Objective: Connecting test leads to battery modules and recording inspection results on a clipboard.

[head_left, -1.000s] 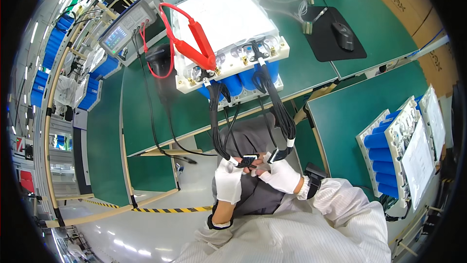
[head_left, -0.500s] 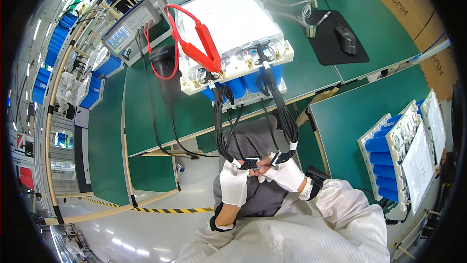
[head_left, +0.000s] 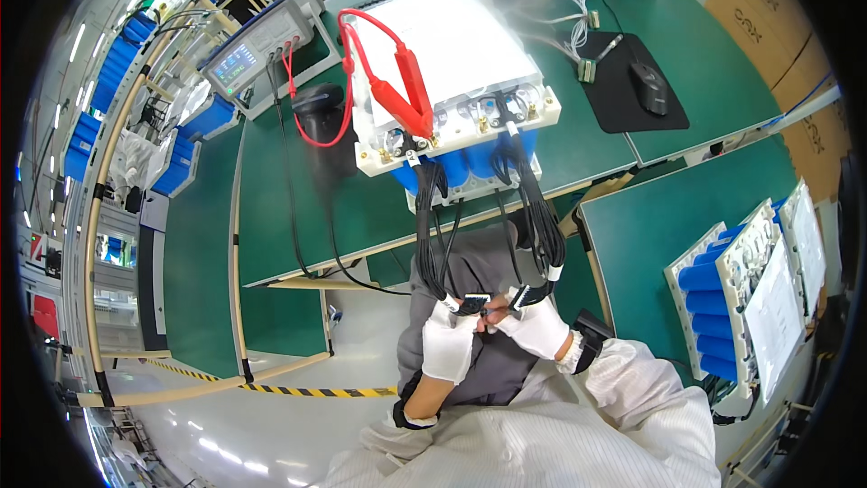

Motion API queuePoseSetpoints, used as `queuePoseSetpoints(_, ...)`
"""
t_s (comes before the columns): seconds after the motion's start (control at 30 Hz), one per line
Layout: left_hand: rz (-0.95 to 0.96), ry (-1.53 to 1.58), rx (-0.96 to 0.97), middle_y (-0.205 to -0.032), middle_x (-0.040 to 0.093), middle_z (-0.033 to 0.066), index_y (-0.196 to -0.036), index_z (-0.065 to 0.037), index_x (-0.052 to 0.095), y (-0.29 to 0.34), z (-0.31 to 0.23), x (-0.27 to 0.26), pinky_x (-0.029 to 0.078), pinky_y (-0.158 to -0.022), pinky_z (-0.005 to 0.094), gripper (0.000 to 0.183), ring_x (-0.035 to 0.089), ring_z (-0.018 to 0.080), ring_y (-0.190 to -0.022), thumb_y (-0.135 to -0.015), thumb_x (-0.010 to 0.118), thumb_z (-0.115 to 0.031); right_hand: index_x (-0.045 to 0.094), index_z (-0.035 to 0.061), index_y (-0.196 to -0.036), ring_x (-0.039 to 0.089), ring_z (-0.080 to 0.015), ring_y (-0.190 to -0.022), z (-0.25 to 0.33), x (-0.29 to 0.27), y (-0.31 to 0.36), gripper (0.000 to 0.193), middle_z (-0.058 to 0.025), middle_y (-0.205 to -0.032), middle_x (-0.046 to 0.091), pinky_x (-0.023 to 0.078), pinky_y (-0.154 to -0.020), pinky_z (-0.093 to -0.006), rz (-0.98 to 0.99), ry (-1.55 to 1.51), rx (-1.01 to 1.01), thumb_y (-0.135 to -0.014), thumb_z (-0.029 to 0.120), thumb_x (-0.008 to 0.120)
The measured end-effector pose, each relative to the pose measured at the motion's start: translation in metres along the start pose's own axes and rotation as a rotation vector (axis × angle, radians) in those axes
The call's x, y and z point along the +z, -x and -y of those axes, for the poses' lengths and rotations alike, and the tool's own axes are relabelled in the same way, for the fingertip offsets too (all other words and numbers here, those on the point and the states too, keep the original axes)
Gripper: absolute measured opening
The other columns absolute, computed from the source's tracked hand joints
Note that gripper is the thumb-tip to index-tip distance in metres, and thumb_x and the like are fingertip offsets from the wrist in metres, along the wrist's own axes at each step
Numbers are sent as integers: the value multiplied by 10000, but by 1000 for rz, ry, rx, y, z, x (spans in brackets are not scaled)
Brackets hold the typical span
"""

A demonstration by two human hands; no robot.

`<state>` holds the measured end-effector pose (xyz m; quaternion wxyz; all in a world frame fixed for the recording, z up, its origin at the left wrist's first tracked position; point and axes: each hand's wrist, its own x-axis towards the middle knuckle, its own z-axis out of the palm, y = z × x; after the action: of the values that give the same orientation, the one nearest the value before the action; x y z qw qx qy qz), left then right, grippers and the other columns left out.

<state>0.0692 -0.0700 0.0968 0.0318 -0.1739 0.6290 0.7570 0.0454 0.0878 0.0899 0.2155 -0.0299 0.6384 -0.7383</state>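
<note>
My left hand (head_left: 449,341), in a white fingerless glove, is closed around a black multi-pin connector (head_left: 472,305) over my lap. My right hand (head_left: 535,329), gloved alike, pinches a second black connector (head_left: 520,297) beside it. The bare fingertips of both hands meet between the connectors, and what lies under them is hidden. From each connector a black wire bundle (head_left: 542,231) runs up to the front of a battery pack (head_left: 465,163) with blue cells and a white top. A red alligator clip (head_left: 411,100) grips a terminal at the pack's front left.
A bench meter (head_left: 248,59) and a dark handheld scanner (head_left: 318,109) stand left of the pack. To the right are a mouse (head_left: 648,89) on a black pad and white wires with plugs (head_left: 587,70). More battery packs (head_left: 713,298) sit on the right-hand green table (head_left: 623,226).
The whole view has shifted slightly, so the bench and pack appear a little lower and farther right. My hands stay together at the connectors, with only small finger movement.
</note>
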Motion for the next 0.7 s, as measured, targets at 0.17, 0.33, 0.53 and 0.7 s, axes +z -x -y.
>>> queuePoseSetpoints(0.17,219,-730,132,-704,607,149,-920,2,626,-4,9,-7,455,-599,343,197,621,241,-648,-890,581,-187,664,41,-844,641,-271,-783,8,-3,-2,116,-104,-921,636,511,-709,-345,-282,566,-520,-731,15,652)
queuePoseSetpoints(0.33,91,-854,451,-873,635,153,-896,-41,637,-4,-33,-16,489,-664,357,148,617,302,-760,-778,677,-120,594,48,-937,620,-289,-823,3,-8,-14,240,-100,-1007,605,496,-729,-358,-620,422,-363,-713,-27,630)
queuePoseSetpoints(0.53,-162,-536,619,-1058,625,113,-1080,10,583,-4,-163,-5,421,-902,300,215,570,185,-980,-912,514,-105,522,-8,-1052,613,-127,-869,-13,-13,-18,258,-63,-921,620,473,-772,-254,-473,-123,-72,-808,-92,511)
queuePoseSetpoints(0.7,15,-403,853,-1243,550,163,-1282,48,451,-31,-228,36,346,-1021,334,380,507,240,-1173,-953,448,-143,571,-5,-1022,573,-83,-788,-13,-9,-16,174,-26,-869,597,472,-695,-223,-353,-158,-35,-889,-13,458)
